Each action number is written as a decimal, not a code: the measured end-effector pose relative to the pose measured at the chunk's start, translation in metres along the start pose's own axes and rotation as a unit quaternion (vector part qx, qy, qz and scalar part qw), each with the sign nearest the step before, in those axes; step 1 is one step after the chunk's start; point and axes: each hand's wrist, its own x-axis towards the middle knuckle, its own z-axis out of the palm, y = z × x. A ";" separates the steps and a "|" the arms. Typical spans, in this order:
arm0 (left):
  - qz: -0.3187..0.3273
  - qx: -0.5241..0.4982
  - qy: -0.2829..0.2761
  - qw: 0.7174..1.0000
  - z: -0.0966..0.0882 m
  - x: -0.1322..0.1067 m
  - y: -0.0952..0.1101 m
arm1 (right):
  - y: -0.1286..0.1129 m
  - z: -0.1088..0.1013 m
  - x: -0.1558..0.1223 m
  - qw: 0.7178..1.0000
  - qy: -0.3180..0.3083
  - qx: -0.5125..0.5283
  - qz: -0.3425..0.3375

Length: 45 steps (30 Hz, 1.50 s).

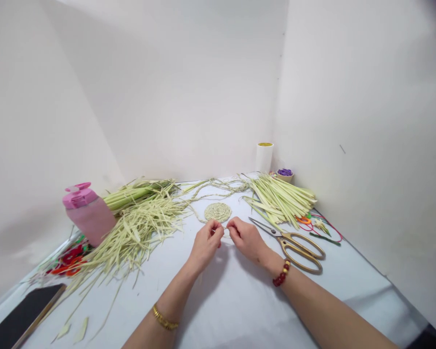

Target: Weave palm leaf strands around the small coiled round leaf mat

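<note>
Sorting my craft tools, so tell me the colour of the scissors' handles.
Gold, shown best in the head view: the scissors' handles are gold-toned loops.

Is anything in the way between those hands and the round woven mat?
Nothing visible stands in the way. The left hand and right hand pinch a thin pale strand just in front of the round woven mat, and no object sits in the small gap between them.

- We can read no words or numbers here.
- We see none we can read on the pink bottle (89, 214).
- We see none we can read on the white roll (264, 158) either.
</note>
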 end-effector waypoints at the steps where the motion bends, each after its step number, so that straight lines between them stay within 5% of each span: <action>1: 0.000 0.000 -0.001 1.000 0.000 0.000 0.000 | 0.001 0.000 0.000 1.000 0.004 0.013 0.011; 22: 0.009 0.028 -0.028 0.999 -0.001 -0.001 -0.002 | 0.009 0.000 0.005 0.995 0.046 -0.030 0.088; 30: -0.016 -0.031 -0.102 0.994 -0.002 0.002 -0.002 | 0.010 -0.001 0.006 0.994 0.058 -0.023 0.093; 37: -0.019 -0.030 0.026 0.999 -0.005 0.004 -0.002 | 0.007 -0.002 0.004 0.995 0.077 0.012 0.062; 45: 0.049 0.025 0.055 0.997 -0.002 0.000 -0.002 | 0.003 -0.002 0.001 0.998 0.054 0.004 0.039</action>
